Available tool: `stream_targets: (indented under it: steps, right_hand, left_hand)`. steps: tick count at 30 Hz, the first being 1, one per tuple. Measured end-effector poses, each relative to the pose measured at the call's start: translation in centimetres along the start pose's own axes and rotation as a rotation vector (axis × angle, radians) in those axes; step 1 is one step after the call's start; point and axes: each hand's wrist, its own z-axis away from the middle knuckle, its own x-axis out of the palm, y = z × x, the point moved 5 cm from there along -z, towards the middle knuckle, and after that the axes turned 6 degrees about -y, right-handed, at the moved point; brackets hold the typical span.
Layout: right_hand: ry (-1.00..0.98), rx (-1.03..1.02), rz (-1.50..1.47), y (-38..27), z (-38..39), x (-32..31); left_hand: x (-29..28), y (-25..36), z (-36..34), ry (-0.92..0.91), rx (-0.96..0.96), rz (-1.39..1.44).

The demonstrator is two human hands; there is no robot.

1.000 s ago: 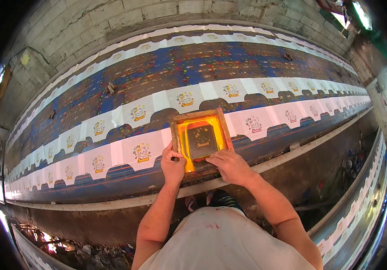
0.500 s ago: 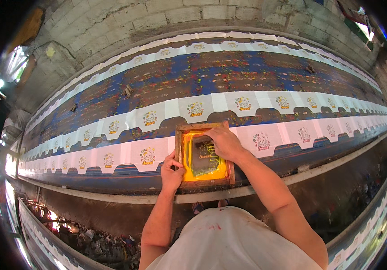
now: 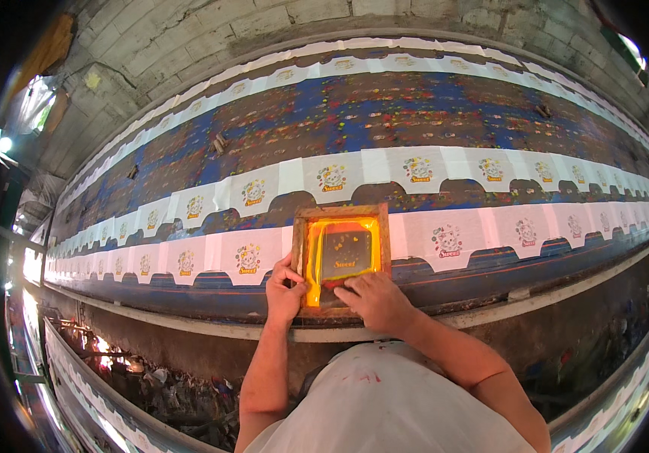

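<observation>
A wooden screen-printing frame (image 3: pixel 385 240) lies on a strip of pale fabric in front of me. Yellow-orange ink rims its mesh, and a small printed design shows through the dark middle. My left hand (image 3: pixel 285 291) is closed on the frame's left side, near the lower corner. Inside the frame's lower end, my right hand (image 3: pixel 377 302) grips a squeegee (image 3: pixel 332 284), mostly hidden under the fingers. A line of yellow ink runs along the squeegee's far edge.
Pale fabric pieces (image 3: pixel 222 249) with notched edges and printed cartoon designs run along the long, ink-spotted table (image 3: pixel 264 113). Another strip (image 3: pixel 385 175) lies farther back. A concrete block wall (image 3: pixel 264 23) stands behind, and a ledge (image 3: pixel 211 327) borders the table's near side.
My right hand has moved from the frame's far end down to its near end with the squeegee. Patchy ink over the mesh has been swept toward me. My left hand stays on the frame.
</observation>
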Motion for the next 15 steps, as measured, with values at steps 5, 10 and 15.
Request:
stream_targets:
  steps: [5,10,15]
  right_hand:
    - [-0.214,0.078,-0.108,1.6,-0.8,-0.5]
    - [-0.219,0.178,-0.047,7.5,-6.6,-1.6]
    - [-0.212,0.267,0.156,8.1,-8.6,-1.3]
  left_hand:
    - [0.0,-0.6,0.0,0.008,0.025,0.043]
    - [0.2,-0.6,-0.1,-0.022,0.075,0.013]
    - [0.3,-0.4,0.2,-0.021,0.097,-0.008]
